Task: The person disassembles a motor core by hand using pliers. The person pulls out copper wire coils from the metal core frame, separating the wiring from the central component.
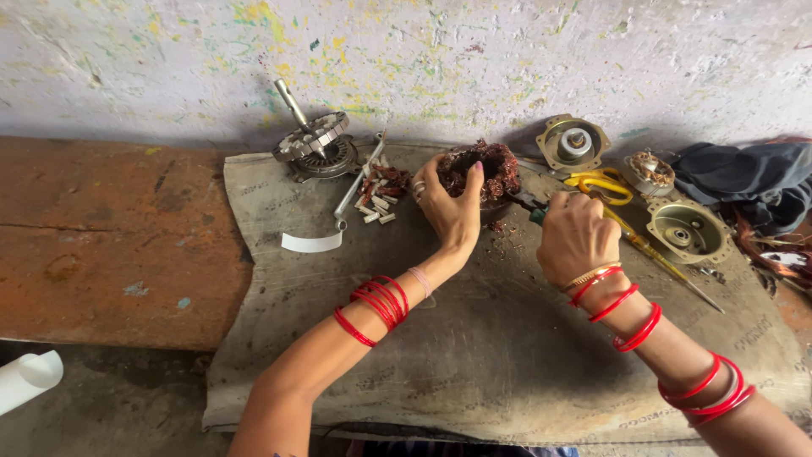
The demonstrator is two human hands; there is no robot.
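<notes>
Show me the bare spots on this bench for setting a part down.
Free: the rusty board left of the sacking, and the sacking's near half between the forearms. Crowded: the far edge, from the rotor past the stator in the left hand to the scissors and housings.

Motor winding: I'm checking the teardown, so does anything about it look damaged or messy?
Yes. The winding held by the left hand is a ragged, frayed copper tangle, with bits shed on the sack below. The right hand holds pliers against it.

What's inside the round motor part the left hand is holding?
The motor stator is packed with tangled reddish copper winding around a dark centre. The left hand covers its near-left side, and the right hand hides the plier tips, so deeper inside stays unseen.
</notes>
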